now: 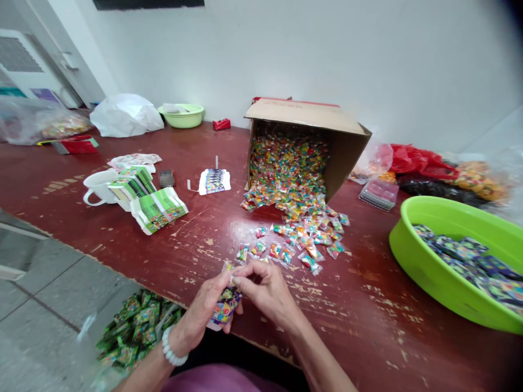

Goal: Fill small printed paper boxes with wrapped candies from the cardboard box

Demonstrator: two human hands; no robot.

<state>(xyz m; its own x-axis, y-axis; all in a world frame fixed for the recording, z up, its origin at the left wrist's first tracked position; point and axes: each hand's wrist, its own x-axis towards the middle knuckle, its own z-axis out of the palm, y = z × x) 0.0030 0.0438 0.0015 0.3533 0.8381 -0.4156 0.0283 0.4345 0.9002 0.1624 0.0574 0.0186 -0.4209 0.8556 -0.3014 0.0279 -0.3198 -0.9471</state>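
Note:
My left hand (204, 302) is wrapped around a small dark purple printed carton (225, 306) just over the table's front edge. At the carton's upper end, the thumb and fingers of my right hand (265, 286) are pinched together; what lies between them is too small to make out. A bit of clear wrapper (227, 265) shows by the left thumb. Just beyond my hands lie several clear candy packets (281, 252), spilling from a cardboard box (347, 155) tipped on its side. A stack of flat purple cartons (214, 181) rests farther back.
A green tub (441, 277) with purple cartons stands right. Green cartons (159, 209) lean by a white mug (100, 187) at left. Below the table edge, a clear bag holds green packs (139, 321). Red bags (420, 160) and a plastic container (378, 194) sit back right.

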